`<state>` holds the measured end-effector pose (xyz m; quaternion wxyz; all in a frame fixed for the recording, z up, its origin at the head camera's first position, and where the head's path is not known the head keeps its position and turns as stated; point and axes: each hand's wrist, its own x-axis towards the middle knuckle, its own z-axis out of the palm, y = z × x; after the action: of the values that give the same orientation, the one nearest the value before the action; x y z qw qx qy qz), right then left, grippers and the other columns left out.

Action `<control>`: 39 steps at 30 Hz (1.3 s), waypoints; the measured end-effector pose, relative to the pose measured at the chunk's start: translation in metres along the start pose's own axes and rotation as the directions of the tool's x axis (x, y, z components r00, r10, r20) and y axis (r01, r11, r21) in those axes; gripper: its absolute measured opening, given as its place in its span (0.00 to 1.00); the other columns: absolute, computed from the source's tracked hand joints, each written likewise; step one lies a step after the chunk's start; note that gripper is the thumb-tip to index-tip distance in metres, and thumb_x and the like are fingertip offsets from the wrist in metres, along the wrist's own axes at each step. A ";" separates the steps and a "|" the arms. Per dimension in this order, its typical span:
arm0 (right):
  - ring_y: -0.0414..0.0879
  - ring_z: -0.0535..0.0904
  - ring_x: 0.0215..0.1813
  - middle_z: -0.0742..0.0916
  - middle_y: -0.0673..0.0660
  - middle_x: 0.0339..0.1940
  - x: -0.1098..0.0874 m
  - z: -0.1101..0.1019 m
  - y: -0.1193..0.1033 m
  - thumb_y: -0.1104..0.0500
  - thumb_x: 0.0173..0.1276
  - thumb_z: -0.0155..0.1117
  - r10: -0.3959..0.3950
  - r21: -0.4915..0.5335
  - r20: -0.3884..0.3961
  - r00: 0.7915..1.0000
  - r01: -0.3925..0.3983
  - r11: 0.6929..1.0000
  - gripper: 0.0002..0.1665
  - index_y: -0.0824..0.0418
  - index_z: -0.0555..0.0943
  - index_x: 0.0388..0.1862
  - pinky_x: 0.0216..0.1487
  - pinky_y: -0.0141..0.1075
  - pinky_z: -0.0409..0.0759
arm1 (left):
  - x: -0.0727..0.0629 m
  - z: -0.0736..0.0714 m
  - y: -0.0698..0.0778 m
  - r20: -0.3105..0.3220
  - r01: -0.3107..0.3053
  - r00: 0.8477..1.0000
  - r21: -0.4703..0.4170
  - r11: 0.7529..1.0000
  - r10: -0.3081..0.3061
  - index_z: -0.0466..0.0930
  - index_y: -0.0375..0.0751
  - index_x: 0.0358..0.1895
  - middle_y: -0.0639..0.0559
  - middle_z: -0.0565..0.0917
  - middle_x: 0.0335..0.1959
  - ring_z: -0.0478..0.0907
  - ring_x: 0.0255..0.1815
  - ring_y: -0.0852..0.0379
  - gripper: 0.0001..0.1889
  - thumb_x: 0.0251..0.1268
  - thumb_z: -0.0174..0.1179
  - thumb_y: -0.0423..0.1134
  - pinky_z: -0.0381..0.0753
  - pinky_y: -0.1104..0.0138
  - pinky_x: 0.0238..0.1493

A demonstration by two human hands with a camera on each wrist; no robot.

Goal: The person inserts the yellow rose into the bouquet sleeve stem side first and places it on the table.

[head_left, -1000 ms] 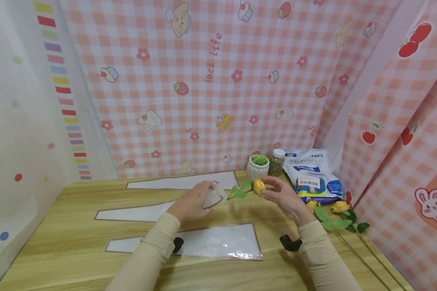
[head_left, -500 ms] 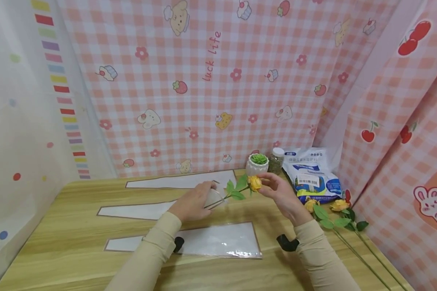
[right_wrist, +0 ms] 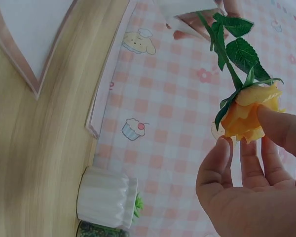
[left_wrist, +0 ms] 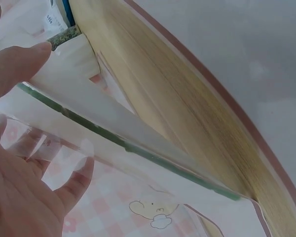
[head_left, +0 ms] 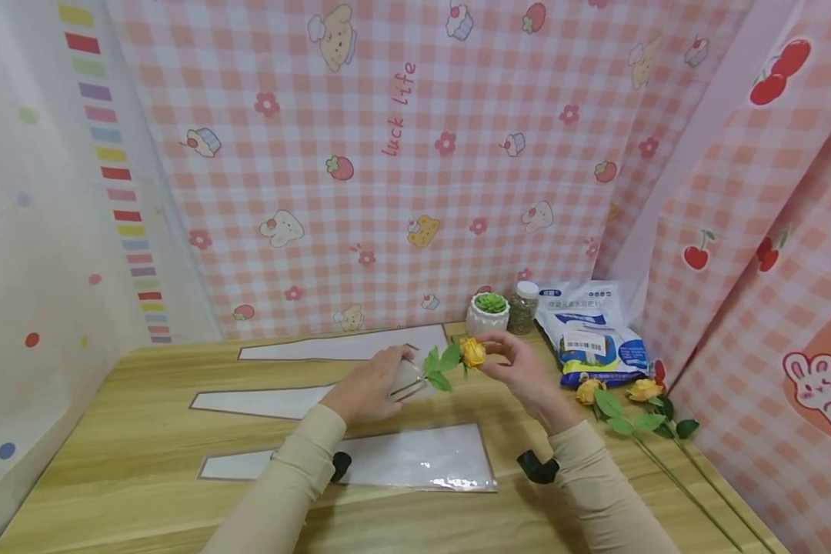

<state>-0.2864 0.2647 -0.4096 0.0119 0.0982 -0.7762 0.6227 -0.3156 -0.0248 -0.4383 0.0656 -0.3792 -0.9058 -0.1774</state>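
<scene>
My left hand point(head_left: 368, 382) grips the wide end of a clear plastic flower sleeve point(head_left: 410, 375) with a brown border; its narrow end stretches left over the table. Between the thumb and fingers of my right hand point(head_left: 522, 375) is the bloom of a yellow artificial rose point(head_left: 472, 352). The rose's green leaves point(right_wrist: 244, 54) are just outside the sleeve's mouth. Its stem point(left_wrist: 96, 129) runs down inside the sleeve, seen through the plastic in the left wrist view.
Two more sleeves lie flat: one behind point(head_left: 388, 344), one in front point(head_left: 422, 462). Two yellow roses point(head_left: 644, 390) lie at the table's right side. At the back stand a white potted succulent point(head_left: 488, 314), a lidded jar point(head_left: 524, 308) and a blue-white bag point(head_left: 595, 335).
My right hand has moved left with the rose, sliding its stem deeper into the sleeve. The leaves have come up to the sleeve's mouth. My left hand has kept its grip nearly in place.
</scene>
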 end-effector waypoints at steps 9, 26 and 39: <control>0.57 0.72 0.59 0.78 0.64 0.57 0.002 0.011 0.005 0.73 0.65 0.64 -0.005 -0.075 -0.046 0.999 0.001 0.997 0.25 0.68 0.77 0.62 0.52 0.38 0.76 | -0.001 0.000 0.003 -0.011 -0.019 1.000 -0.019 1.000 0.019 0.60 0.41 0.69 0.43 0.76 0.54 0.74 0.50 0.53 0.41 0.56 0.74 0.39 0.80 0.58 0.54; 0.57 0.76 0.53 0.79 0.65 0.53 -0.004 0.044 0.006 0.71 0.65 0.67 -0.076 -0.156 -0.114 0.991 0.058 0.986 0.19 0.69 0.74 0.53 0.46 0.35 0.78 | 0.002 0.000 0.003 0.004 -0.020 1.000 -0.017 1.000 0.020 0.60 0.41 0.70 0.46 0.73 0.59 0.73 0.59 0.52 0.45 0.51 0.78 0.40 0.76 0.58 0.65; 0.57 0.77 0.52 0.81 0.63 0.50 -0.011 0.058 0.002 0.72 0.62 0.70 -0.214 -0.247 -0.127 0.969 0.178 0.953 0.19 0.67 0.73 0.48 0.42 0.37 0.76 | 0.003 -0.001 0.005 0.020 0.023 1.000 -0.048 0.999 -0.022 0.60 0.41 0.72 0.47 0.73 0.63 0.72 0.63 0.53 0.46 0.51 0.78 0.40 0.73 0.60 0.68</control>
<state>-0.2701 0.2100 -0.4264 0.1444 0.1250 -0.8272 0.5285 -0.3141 -0.0194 -0.4354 0.0457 -0.3723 -0.9060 -0.1962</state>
